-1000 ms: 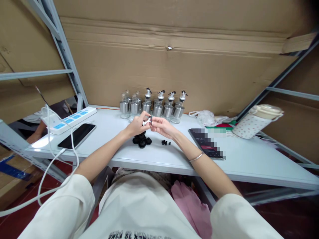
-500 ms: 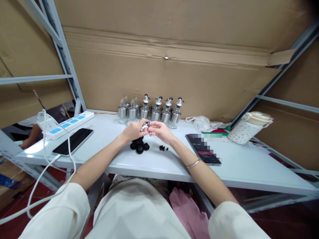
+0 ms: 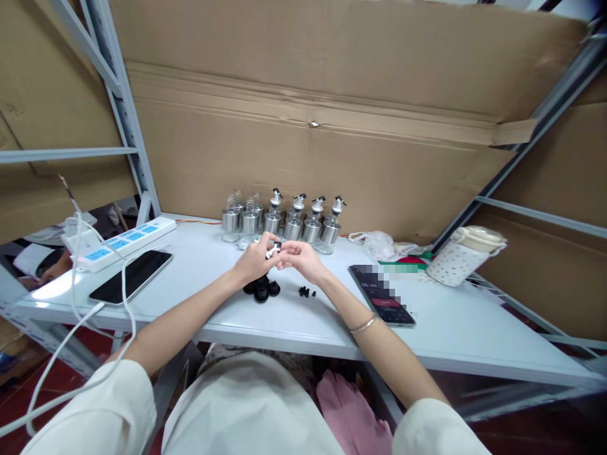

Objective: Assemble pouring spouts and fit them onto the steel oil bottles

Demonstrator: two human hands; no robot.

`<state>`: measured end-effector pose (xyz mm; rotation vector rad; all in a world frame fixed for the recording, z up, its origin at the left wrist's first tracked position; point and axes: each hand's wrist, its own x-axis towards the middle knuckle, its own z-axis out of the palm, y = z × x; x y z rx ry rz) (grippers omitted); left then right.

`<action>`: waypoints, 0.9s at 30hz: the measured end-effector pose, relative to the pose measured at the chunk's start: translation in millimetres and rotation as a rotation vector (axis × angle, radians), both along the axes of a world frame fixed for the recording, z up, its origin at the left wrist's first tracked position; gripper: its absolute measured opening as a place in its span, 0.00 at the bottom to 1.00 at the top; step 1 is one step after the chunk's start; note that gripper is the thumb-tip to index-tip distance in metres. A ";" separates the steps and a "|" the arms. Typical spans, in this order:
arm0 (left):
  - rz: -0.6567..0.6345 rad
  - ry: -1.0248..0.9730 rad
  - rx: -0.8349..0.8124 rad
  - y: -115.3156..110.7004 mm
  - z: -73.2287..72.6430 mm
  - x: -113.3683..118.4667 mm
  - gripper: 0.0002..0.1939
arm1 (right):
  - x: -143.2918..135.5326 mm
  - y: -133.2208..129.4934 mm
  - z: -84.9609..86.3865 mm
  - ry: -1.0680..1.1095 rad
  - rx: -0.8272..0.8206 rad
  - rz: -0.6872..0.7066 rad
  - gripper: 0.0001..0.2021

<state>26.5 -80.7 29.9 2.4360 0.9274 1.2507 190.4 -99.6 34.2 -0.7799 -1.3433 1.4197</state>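
Left hand (image 3: pixel 252 261): grip pinched closed on white spout (image 3: pixel 271 253), above table (image 3: pixel 303 319)
Right hand (image 3: pixel 303 260): fingertips nearly together at the spout's black end; hold unclear
Care: brace the spout, move fingertips gently
Black stoppers (image 3: pixel 261 293): just nearer the body
Bottles (image 3: pixel 293 229): upright behind

The camera view has tipped upward: the pale grey tabletop (image 3: pixel 450 322) sits lower, and the brown cardboard panel's (image 3: pixel 332 69) top edge now shows. Less black shows on the small white-and-black plastic piece (image 3: pixel 272 251) at the hands.
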 end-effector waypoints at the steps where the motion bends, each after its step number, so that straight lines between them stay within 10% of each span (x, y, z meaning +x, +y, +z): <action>1: -0.010 -0.007 -0.010 -0.2 0.4 0.3 0.11 | -0.7 -0.2 0.2 -0.005 0.004 -0.005 0.17; 15: -0.121 -0.074 0.069 3.4 2.8 -1.2 0.17 | 4.1 1.6 3.1 -0.031 0.135 -0.099 0.20; 27: -0.303 -0.387 -0.362 8.5 6.0 3.0 0.18 | 9.3 7.6 -1.8 -0.308 0.500 -0.304 0.17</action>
